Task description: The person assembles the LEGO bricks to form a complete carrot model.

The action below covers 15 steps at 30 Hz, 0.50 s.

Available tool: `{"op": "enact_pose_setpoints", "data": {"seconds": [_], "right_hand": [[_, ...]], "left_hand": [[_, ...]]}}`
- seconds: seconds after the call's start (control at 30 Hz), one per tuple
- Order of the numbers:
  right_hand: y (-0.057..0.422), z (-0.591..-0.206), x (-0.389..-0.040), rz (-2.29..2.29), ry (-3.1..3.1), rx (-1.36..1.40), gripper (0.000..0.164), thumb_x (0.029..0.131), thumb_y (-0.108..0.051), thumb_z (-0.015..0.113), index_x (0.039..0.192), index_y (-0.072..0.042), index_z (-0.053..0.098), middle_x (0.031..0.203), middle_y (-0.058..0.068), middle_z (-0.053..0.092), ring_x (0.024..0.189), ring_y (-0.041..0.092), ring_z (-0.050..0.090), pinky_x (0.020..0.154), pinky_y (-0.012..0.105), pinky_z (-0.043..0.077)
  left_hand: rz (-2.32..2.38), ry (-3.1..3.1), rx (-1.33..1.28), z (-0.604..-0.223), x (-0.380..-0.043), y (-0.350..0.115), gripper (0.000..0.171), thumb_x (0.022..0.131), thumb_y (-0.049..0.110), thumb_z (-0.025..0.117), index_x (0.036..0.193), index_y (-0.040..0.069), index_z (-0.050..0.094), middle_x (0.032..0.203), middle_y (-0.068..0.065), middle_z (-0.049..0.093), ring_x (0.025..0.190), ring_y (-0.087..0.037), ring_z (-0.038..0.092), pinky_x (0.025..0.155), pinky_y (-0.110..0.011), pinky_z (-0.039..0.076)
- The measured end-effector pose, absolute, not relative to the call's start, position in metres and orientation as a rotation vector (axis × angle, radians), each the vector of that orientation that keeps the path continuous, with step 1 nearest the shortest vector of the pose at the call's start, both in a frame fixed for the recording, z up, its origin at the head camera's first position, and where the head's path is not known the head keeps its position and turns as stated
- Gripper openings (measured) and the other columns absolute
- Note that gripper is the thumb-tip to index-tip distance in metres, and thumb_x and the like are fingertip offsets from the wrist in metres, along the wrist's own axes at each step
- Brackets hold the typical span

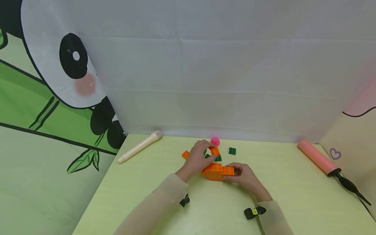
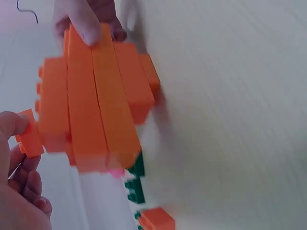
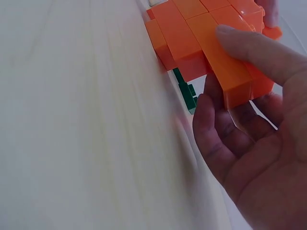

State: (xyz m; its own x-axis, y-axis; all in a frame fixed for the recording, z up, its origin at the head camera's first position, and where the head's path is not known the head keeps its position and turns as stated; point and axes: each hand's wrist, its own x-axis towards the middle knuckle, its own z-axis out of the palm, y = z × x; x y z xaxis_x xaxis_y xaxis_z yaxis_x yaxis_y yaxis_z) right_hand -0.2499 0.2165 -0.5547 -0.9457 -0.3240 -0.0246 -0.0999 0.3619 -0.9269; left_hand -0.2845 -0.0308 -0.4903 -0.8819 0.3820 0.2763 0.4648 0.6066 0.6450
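Holding Orange Bricks in Both Hands

At a pale yellow table (image 1: 214, 212), a person's right hand (image 1: 246, 177) has its grip curled round one end of a stepped orange block assembly (image 1: 213, 173), thumb along its side. In the left hand (image 1: 199, 158), the grip is nearly closed, thumb and fingers pinching a small orange brick (image 2: 31, 135) just beside the assembly's studded face; whether the two touch, I cannot tell from here. Beyond sit a green brick (image 1: 232, 150), a loose orange brick (image 1: 185, 154) and a pink ball (image 1: 215, 141). A cream rod (image 1: 141, 147) lies at left, a pink tube (image 1: 318, 158) with a black handle at right.
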Motion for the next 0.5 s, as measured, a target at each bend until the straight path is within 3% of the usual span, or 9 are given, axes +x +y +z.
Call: {"op": "enact_pose_setpoints", "data": {"seconds": [0.27,0.5], "right_hand": [[0.218,-0.557,-0.249,-1.636,2.416,-0.401,0.041,0.088,-0.019,0.087,0.121,-0.001,0.072,0.115,0.012,0.072,0.095,0.025,0.070,0.084,0.023,0.057],[0.219,-0.557,-0.250,-1.594,2.457,-0.416,0.040,0.089,-0.019,0.086,0.123,-0.002,0.072,0.116,0.010,0.072,0.098,0.025,0.069,0.086,0.023,0.056]], "left_hand": [[-0.924,-2.778,-0.976,-0.483,-0.266,-0.007,0.027,0.094,0.028,0.078,0.119,0.018,0.073,0.114,0.008,0.064,0.111,-0.014,0.051,0.095,-0.026,0.048],[-0.889,-2.807,-1.034,-0.486,-0.263,-0.001,0.024,0.093,0.027,0.078,0.115,0.018,0.075,0.107,0.011,0.066,0.102,-0.011,0.050,0.085,-0.022,0.045]]}}
